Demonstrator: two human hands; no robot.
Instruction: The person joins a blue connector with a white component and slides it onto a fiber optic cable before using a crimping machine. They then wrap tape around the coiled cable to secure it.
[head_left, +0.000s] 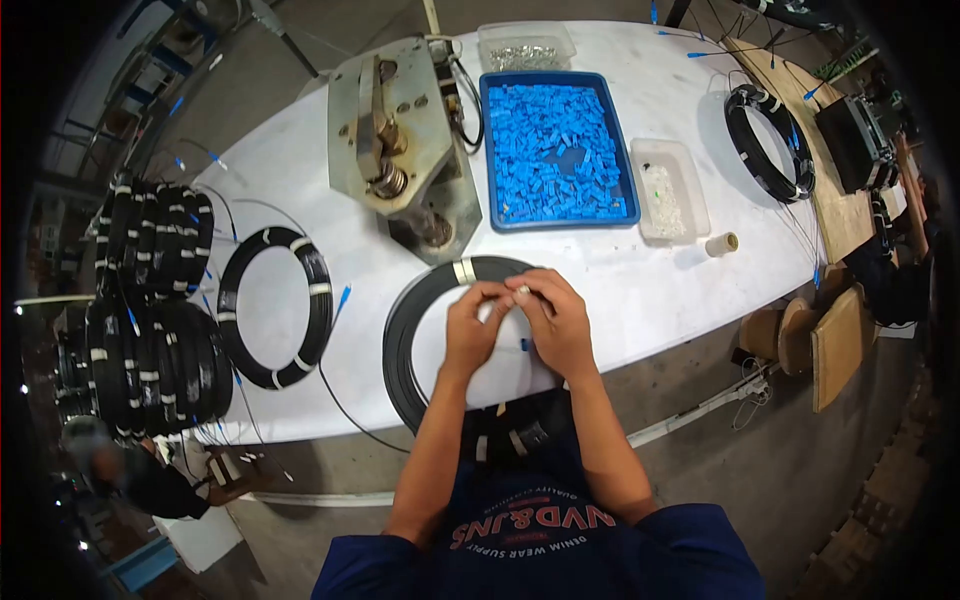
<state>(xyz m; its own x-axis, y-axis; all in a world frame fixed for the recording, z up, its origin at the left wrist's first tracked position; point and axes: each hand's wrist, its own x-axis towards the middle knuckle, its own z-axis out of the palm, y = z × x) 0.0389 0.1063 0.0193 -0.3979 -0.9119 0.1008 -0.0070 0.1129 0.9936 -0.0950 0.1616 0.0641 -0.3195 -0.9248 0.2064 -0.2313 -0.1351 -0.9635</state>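
Taking the blue tray (489,150) as landmark: it's on the bench (650,290), full of sm. blue pieces (545,120), w/ a metal press (350,130) just to its L & a clear tub (690,175) of pale bits just to its R. Worker's hands meet on the tray's near side, over the R part of a black cable coil (400,345) lying flat there. R hand (560,320) has thumb & fingertips closed on a tiny pale piece (523,290); L hand (468,330) is curled in, fingertips right up against it, but can't tell if they're gripping too, b/c fingers hide most of it. A blue tip (525,345) shows just below the R hand, further from the tray. Pale piece should be v. light, prob. hard & easy to drop, so a fingertip pinch on its sides suits, w/o squeezing much. Coil looks springy & a fair bit heavier; best lifted by its bundled ring, near the pale band (463,271) facing the tray, not by loose ends, & w/o sharp bends.
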